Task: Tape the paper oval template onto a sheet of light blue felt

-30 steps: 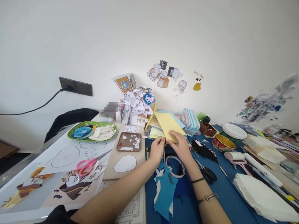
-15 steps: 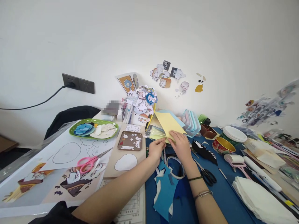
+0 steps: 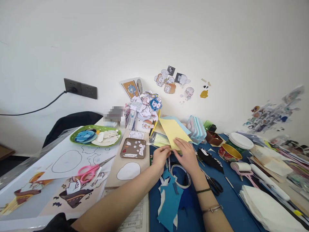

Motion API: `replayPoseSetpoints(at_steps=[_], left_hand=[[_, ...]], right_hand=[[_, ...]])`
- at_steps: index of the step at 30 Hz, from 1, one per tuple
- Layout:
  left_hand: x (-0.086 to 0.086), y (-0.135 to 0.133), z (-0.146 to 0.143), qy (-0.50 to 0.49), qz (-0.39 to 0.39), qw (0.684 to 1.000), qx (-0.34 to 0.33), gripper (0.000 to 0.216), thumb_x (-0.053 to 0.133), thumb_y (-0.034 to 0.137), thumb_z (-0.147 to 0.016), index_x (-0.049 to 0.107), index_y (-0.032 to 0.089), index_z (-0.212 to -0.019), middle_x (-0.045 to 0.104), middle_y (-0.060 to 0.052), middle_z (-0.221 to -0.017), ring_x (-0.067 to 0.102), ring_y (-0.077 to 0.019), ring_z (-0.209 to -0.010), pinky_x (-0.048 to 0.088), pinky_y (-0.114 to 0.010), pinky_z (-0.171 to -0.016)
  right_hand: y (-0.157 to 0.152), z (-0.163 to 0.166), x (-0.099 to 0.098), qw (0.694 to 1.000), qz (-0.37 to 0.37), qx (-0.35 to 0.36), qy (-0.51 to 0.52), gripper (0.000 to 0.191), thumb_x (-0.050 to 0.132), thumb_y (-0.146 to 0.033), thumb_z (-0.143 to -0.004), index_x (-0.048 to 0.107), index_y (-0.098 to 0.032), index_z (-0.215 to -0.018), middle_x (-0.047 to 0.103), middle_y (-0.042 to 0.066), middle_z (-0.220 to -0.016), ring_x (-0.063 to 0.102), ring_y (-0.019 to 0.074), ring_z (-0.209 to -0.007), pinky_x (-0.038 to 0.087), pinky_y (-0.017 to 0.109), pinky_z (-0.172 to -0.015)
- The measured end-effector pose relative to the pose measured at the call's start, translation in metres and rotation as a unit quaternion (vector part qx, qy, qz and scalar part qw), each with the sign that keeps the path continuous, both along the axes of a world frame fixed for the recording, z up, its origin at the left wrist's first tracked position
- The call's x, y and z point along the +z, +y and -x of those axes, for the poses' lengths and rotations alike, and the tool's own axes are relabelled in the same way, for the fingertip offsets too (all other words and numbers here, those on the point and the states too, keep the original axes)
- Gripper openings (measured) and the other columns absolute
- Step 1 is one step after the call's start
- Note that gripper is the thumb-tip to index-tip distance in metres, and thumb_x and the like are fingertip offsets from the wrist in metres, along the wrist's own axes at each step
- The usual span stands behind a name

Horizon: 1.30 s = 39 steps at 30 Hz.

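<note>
A pale yellow sheet (image 3: 172,127), felt or paper, lies tilted over other sheets at the back of the desk. My right hand (image 3: 185,152) grips its near end, fingers on top and thumb toward the left. Beside it, my left hand (image 3: 161,158) is closed in a pinch at the near edge of a clear plastic sleeve (image 3: 160,139) with something yellow inside. My fingers hide the exact spot they hold. Under the yellow sheet shows a light blue sheet (image 3: 183,126). Just below my hands are a roll of tape (image 3: 189,180) and cut blue felt (image 3: 171,199).
Pink scissors (image 3: 89,172) rest on printed drawings at left, near a green tray (image 3: 74,141) of felt pieces. A brown tray (image 3: 122,151) holds small cutouts. To the right are black scissors (image 3: 217,186), a gold tin (image 3: 230,154), a lint roller (image 3: 242,166) and white cloth (image 3: 267,206).
My view has shifted slightly, so the desk things sit a little lower and to the left. Both hands keep nearly the same place at the yellow sheet and the sleeve.
</note>
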<state>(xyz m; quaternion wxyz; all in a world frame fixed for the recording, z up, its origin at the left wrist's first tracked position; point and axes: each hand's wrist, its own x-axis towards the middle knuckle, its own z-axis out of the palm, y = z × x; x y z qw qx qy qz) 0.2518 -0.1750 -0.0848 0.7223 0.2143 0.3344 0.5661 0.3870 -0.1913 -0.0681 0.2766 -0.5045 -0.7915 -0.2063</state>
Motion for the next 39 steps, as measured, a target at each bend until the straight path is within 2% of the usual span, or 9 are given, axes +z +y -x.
replayPoseSetpoints(at_steps=[4,10,17,22,25,28,32,36,39], left_hand=[[0.003,0.0,0.001,-0.001,0.002,1.0,0.001,0.007,0.069,0.017,-0.063,0.07,0.011,-0.066,0.07,-0.007,-0.073,0.064,-0.0144,-0.07,0.051,-0.026,-0.074],[0.007,0.0,0.003,-0.005,-0.007,1.0,0.013,0.009,0.064,0.016,-0.069,0.07,0.011,-0.071,0.072,-0.009,-0.081,0.067,-0.0166,-0.079,0.052,-0.028,-0.081],[0.005,0.001,0.002,0.018,-0.005,1.0,0.004,0.016,0.062,0.006,-0.075,0.066,0.01,-0.06,0.07,-0.008,-0.073,0.067,-0.0146,-0.071,0.053,-0.031,-0.086],[0.002,0.004,0.002,0.041,-0.003,0.999,0.0,0.021,0.057,0.002,-0.08,0.066,0.009,-0.062,0.07,-0.008,-0.074,0.067,-0.0135,-0.072,0.052,-0.032,-0.09],[0.0,0.005,0.003,0.052,-0.001,0.999,-0.001,0.024,0.061,0.004,-0.079,0.063,0.01,-0.056,0.068,-0.009,-0.069,0.068,-0.0147,-0.07,0.051,-0.035,-0.092],[-0.001,0.005,0.004,0.055,0.005,0.998,-0.002,0.026,0.063,0.004,-0.078,0.06,0.011,-0.053,0.066,-0.007,-0.065,0.067,-0.015,-0.067,0.052,-0.036,-0.091],[-0.001,0.005,0.004,0.051,0.002,0.999,-0.005,0.024,0.067,0.006,-0.076,0.059,0.012,-0.054,0.066,-0.006,-0.064,0.067,-0.0149,-0.067,0.053,-0.035,-0.088],[-0.003,0.007,0.002,0.049,-0.004,0.999,-0.008,0.026,0.065,0.006,-0.077,0.058,0.012,-0.052,0.064,-0.005,-0.06,0.066,-0.0134,-0.065,0.054,-0.031,-0.083],[-0.005,0.009,0.001,0.048,-0.012,0.999,-0.011,0.024,0.065,0.007,-0.076,0.058,0.011,-0.053,0.065,-0.005,-0.061,0.066,-0.0133,-0.065,0.054,-0.029,-0.081]], right_hand=[[-0.009,-0.004,0.004,0.999,0.034,-0.008,-0.039,0.055,0.049,-0.008,-0.075,0.051,-0.015,-0.13,0.052,0.011,-0.136,0.046,0.0263,-0.125,0.036,0.043,-0.102],[-0.008,-0.009,0.002,0.999,0.022,0.003,-0.023,0.036,0.043,-0.011,-0.087,0.062,-0.017,-0.118,0.063,0.008,-0.124,0.055,0.0247,-0.117,0.041,0.043,-0.097],[-0.006,-0.008,0.0,0.999,-0.019,-0.005,0.032,0.036,0.037,-0.011,-0.092,0.062,-0.013,-0.118,0.068,0.01,-0.114,0.064,0.0218,-0.105,0.049,0.036,-0.088],[-0.007,-0.004,-0.002,0.997,-0.052,-0.007,0.058,0.035,0.04,-0.012,-0.09,0.067,-0.02,-0.112,0.072,0.006,-0.108,0.067,0.0196,-0.099,0.051,0.032,-0.086],[-0.01,-0.007,-0.002,0.986,-0.103,-0.064,0.111,0.035,0.039,-0.017,-0.092,0.067,-0.016,-0.113,0.073,0.01,-0.101,0.071,0.0204,-0.084,0.053,0.029,-0.073],[-0.016,-0.016,0.002,0.954,-0.176,-0.155,0.186,0.038,0.036,-0.023,-0.095,0.064,-0.009,-0.117,0.074,0.016,-0.093,0.071,0.0229,-0.067,0.051,0.029,-0.058],[-0.018,-0.02,0.003,0.93,-0.23,-0.193,0.213,0.037,0.039,-0.024,-0.095,0.063,-0.012,-0.12,0.073,0.014,-0.098,0.071,0.0216,-0.072,0.052,0.027,-0.061],[-0.007,-0.004,-0.002,0.981,-0.103,-0.096,0.133,0.038,0.036,-0.018,-0.093,0.063,-0.013,-0.119,0.066,0.014,-0.118,0.063,0.0276,-0.107,0.048,0.041,-0.089],[-0.007,0.013,0.003,0.985,0.026,-0.02,0.171,0.034,0.047,-0.023,-0.088,0.063,-0.016,-0.117,0.06,0.013,-0.127,0.052,0.0301,-0.121,0.037,0.049,-0.101]])
